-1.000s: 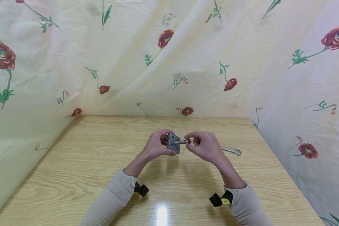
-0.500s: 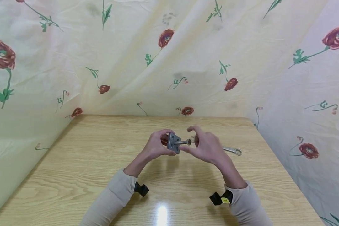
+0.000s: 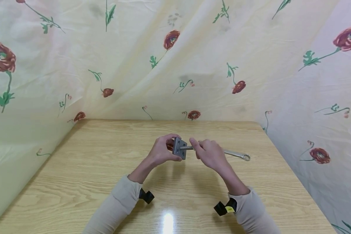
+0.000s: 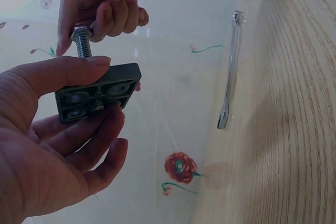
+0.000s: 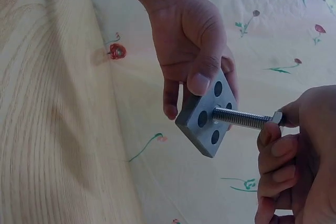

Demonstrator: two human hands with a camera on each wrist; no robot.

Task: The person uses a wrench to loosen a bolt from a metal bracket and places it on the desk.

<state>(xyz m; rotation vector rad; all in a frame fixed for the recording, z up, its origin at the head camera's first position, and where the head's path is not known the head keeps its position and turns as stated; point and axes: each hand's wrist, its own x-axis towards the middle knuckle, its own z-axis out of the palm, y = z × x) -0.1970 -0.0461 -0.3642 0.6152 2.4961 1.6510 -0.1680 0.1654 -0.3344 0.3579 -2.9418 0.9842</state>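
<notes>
My left hand (image 3: 161,151) grips a small square grey metal plate (image 3: 179,143) with several holes, thumb on one face and fingers on the other. A hex bolt (image 5: 244,118) runs through the plate's middle hole, and its threaded end (image 4: 97,105) shows on the far side. Most of the shank and the head stand out toward my right hand (image 3: 213,155). That hand pinches the bolt head (image 5: 277,118) between thumb and curled index finger. In the head view the bolt head is hidden behind the right hand. Plate and bolt are held above the table.
A silver combination wrench (image 3: 237,154) lies on the wooden table (image 3: 105,182), behind and right of my right hand. Flower-patterned cloth (image 3: 134,58) encloses the table at the back and sides. Black camera mounts sit on both wrists.
My right hand let go of the bolt head, its fingers spreading, then turned over and took hold of it again with the thumb up. The left hand and plate stayed put.
</notes>
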